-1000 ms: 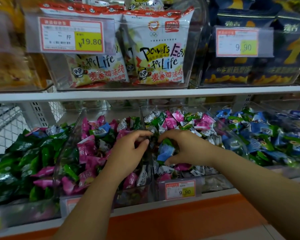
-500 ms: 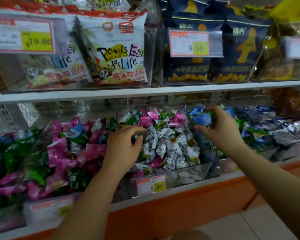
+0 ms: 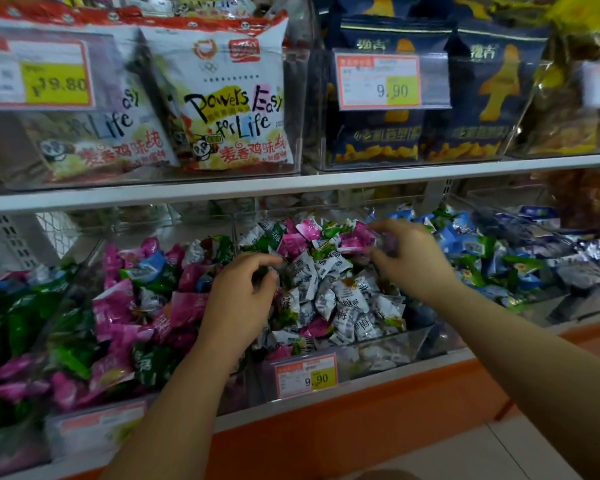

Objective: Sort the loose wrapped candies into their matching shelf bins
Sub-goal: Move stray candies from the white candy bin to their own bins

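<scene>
On the lower shelf (image 3: 291, 415), the clear bin at the left end (image 3: 94, 431) holds mostly pink candies (image 3: 118, 306) with green ones and a stray blue candy (image 3: 153, 263) near its back.

The left hand (image 3: 239, 296) hangs at the left wall of the middle bin (image 3: 388, 348), fingers curled toward the thumb in a narrow grip; whether it pinches a wrapper I cannot tell, as the fingertips are turned away.

The middle bin is filled mainly with white candies (image 3: 347, 299), but pink strays (image 3: 355, 237) and green ones lie along its back edge.

The right hand (image 3: 413, 261) hovers over that back right corner, its grip narrow and blurred, fingertips at a pink wrapper; a firm hold is not clear.

Further right, the blue-candy bin (image 3: 568, 299) holds blue and green pieces.

To do this step well, I judge each hand should close on one wrapper by its twisted end, lift clear of the pile so neighbours do not spill over the low front wall, and carry pink pieces across to the left-end bin. Working along the back edge first keeps the white pile settled.
</scene>
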